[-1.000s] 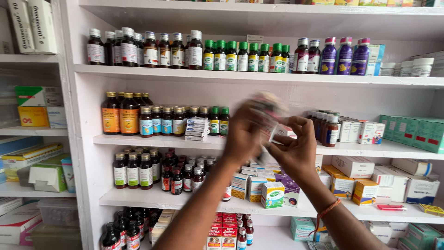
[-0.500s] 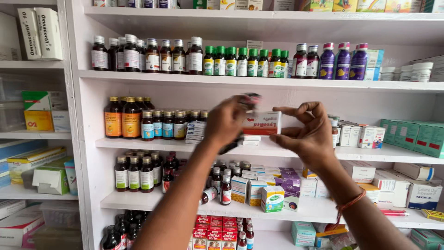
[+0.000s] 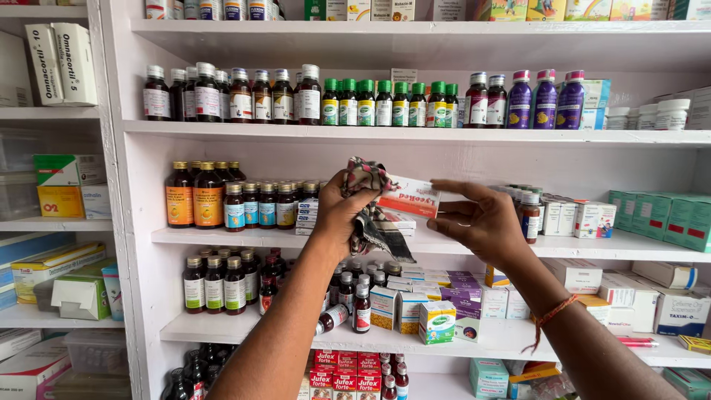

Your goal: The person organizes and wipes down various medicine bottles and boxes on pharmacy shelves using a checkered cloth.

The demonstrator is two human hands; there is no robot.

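While the left hand (image 3: 342, 215) was bunched tight around a checked cloth (image 3: 374, 215), pressing its soft, crumpled folds against a small flat carton (image 3: 409, 197), the right hand (image 3: 478, 220) pinched that white and red box by its end, fingers together on the edge; both held it up in front of the middle shelf (image 3: 592, 248), so I'd say the wipe-down was midway, box not yet back among the rest. Behind sat glossy brown glass syrup bottles (image 3: 194, 196) with orange labels, matte green cartons (image 3: 659, 218) stacked square, and higher up a row of green-capped bottles (image 3: 385, 104) beside purple plastic ones (image 3: 546, 98).
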